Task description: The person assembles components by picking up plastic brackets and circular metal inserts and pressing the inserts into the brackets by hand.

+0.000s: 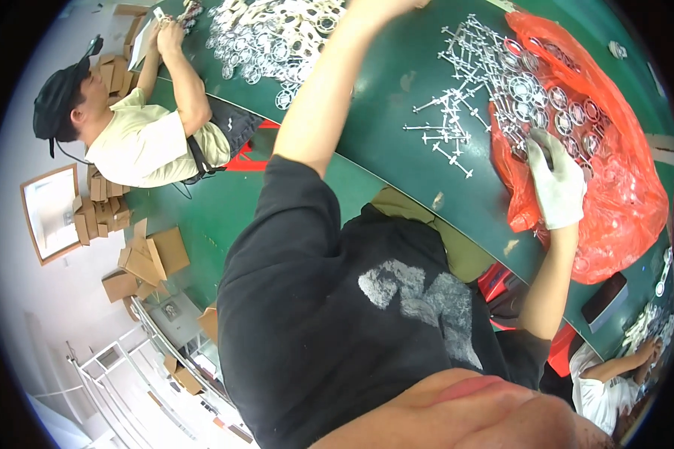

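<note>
Past black shirt [299, 299], apparently picking among silvery round parts [523, 88] at mouth of red bag [621, 224] with curled, gloved right hand [556, 179], impossible to tell if gripping, likely needing a one-part pinch, with left hand [388, 7] left of bag, too cropped to read.

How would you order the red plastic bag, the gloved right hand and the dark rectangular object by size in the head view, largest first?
Red plastic bag
Gloved right hand
Dark rectangular object
</note>
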Available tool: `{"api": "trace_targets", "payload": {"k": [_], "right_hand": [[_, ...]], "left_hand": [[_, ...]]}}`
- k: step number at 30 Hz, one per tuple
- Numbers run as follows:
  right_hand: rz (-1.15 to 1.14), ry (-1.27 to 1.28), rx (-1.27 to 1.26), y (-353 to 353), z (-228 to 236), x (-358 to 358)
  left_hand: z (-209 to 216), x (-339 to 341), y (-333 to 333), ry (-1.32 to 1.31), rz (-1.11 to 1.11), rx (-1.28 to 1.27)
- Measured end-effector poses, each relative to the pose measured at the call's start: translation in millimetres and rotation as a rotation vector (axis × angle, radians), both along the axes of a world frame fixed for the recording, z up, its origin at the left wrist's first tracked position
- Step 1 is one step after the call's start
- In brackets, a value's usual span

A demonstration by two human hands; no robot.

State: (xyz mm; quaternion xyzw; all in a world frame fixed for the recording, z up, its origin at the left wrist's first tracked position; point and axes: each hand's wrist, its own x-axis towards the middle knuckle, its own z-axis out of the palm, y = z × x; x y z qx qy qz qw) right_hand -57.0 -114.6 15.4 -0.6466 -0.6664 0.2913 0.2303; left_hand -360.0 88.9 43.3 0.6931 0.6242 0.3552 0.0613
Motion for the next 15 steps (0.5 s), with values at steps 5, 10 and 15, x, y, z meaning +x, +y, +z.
{"api": "trace_targets", "payload": {"k": [5, 10, 15], "right_hand": [[0.049, 0.025, 0.018, -0.8, 1.3, -5.0], [0.110, 0.025, 0.057, -0.8, 2.5, -3.5], [0.076, -0.039, 0.057, 0.4, 6.5, -4.6]], "left_hand": [[-21.6, -132.8, -1.5, 0.361, 0.471, -0.150], [-65.1, -148.6, 2.5, 0.343, 0.231, 0.014], [-68.8, -88.2, -23.6, 0.249, 0.208, -0.115]]}}
